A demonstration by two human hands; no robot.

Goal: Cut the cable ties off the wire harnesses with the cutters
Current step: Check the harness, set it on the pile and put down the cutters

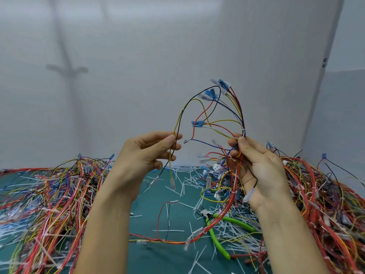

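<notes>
Left hand [142, 153] and right hand [260, 165] pinch one harness [212, 107], perhaps two ties [243, 128]

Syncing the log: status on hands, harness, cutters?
Left hand pinches the harness, right hand grips its bundle. Cable tie uncut. Cutters idle on mat, red wires draped across.

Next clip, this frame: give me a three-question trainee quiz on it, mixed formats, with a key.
1. Short answer: where are the green-handled cutters?
2. True or false: the left hand is empty.
3. The right hand grips: A) the raised wire harness that the left hand also holds, B) the cutters, C) nothing.
Key: 1. Lying on the green mat, unheld. 2. False; it pinches wires of the harness. 3. A.
</notes>
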